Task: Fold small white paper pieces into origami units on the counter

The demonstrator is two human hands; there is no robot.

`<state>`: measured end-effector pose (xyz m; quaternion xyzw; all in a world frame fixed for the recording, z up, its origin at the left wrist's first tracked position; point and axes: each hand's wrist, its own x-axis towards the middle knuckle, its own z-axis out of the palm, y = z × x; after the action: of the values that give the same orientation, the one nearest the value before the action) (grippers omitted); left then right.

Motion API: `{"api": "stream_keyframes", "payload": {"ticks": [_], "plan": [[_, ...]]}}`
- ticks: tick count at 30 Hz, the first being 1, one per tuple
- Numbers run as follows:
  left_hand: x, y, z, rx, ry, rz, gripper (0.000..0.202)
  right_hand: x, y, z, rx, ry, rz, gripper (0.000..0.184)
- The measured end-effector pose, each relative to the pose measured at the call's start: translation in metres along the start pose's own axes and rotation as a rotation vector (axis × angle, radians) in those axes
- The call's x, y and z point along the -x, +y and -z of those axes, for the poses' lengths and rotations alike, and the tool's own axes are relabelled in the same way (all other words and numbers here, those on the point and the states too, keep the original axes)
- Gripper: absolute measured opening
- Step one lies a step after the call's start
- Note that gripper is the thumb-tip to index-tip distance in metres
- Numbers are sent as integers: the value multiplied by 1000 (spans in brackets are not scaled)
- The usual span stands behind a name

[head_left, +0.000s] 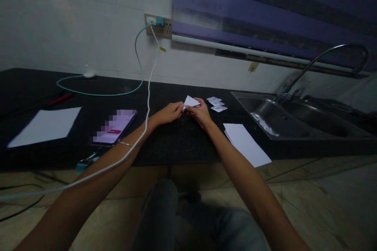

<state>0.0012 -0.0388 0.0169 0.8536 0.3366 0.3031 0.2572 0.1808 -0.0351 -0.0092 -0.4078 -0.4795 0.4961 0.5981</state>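
Note:
A small folded white paper piece (191,102) is pinched between both my hands over the black countertop (176,141). My left hand (169,112) grips its left edge with closed fingers. My right hand (199,112) holds its right side, fingers curled round it. Just to the right lie three small folded white papers (216,104) on the counter. A stack of white sheets (246,144) lies near my right forearm at the counter's front edge.
A lit phone (114,127) lies left of my left arm, and a white cable (149,86) runs from the wall socket (158,25) across that arm. A white sheet (47,125) lies far left. A steel sink (282,119) with tap (324,57) is at right.

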Motion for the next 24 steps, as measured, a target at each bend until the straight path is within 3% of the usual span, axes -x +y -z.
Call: {"api": "stream_keyframes", "payload": {"ticks": [8, 11, 15, 24], "plan": [[2, -2, -2, 132, -9, -22, 41, 1, -1, -3, -19, -8, 9, 77], [3, 1, -2, 163, -21, -26, 36, -1, 2, -1, -40, 4, 28, 83], [2, 0, -3, 161, 17, -22, 26, -5, 6, 2, -68, 12, 57, 87], [-2, -2, -2, 317, 119, 19, 30, -5, 2, 5, -3, 28, 100, 86]]}}
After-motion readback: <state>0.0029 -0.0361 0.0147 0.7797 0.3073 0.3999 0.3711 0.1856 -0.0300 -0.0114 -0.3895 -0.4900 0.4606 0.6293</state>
